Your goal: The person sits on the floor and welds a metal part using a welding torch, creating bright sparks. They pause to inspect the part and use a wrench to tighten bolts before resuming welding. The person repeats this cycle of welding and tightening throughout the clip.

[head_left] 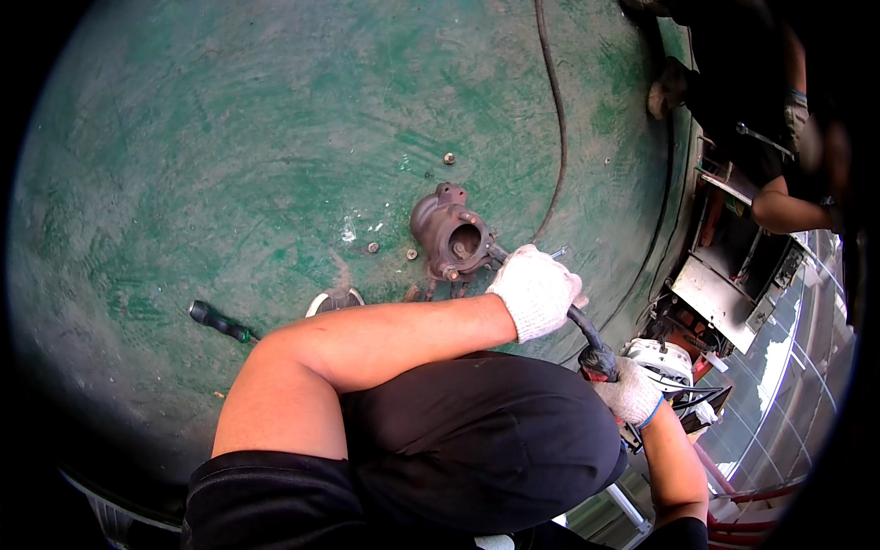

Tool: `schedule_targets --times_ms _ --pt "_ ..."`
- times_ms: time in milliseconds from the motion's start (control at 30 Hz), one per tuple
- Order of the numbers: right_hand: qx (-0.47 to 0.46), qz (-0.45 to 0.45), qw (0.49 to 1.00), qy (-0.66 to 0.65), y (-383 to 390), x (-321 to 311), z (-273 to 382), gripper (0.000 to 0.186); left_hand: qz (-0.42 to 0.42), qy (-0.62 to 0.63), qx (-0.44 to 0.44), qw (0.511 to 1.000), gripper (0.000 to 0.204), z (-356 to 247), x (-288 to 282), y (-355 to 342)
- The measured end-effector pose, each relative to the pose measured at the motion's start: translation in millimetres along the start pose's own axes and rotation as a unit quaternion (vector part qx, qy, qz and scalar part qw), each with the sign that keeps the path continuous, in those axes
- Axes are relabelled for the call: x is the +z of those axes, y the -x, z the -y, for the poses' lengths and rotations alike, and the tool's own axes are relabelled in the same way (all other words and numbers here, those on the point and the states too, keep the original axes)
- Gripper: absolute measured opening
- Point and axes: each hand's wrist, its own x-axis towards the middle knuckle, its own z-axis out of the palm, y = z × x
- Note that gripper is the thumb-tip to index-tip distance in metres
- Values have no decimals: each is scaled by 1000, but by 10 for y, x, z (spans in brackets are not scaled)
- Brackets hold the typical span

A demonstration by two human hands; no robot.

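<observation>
A rusty cast metal housing [438, 226] with a round opening and bolt lugs lies on the green floor. My left hand [537, 286], in a white knit glove, is closed on the dark shaft of a long tool [583, 324], whose front end reaches the housing's right side; whether it touches is unclear. My right hand [625, 390], gloved too, grips the tool's black and red rear handle [599, 362]. A small silver piece [561, 251] shows just beyond my left hand. Several small nuts or bolts [412, 254] lie around the housing.
A black screwdriver-like tool [220, 323] lies left of my shoe [335, 300]. A dark cable [555, 101] crosses the floor [229, 165]. At upper right, another person [729, 73] in dark clothing is beside a metal machine [720, 293] and a wrench [761, 135]. A white round object [660, 356] stands at right.
</observation>
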Motion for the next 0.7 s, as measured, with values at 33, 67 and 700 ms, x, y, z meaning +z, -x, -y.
schedule_targets --times_ms 33,67,700 --pt "-1 0 1000 2 -2 0 2 24 -4 0 0 1000 41 3 3 5" --pt "-2 1 1000 3 -1 1 1 24 -3 -2 -1 1000 41 3 6 5" --pt "-16 -5 999 27 -48 3 -79 27 7 -16 -1 1000 41 11 37 -9"
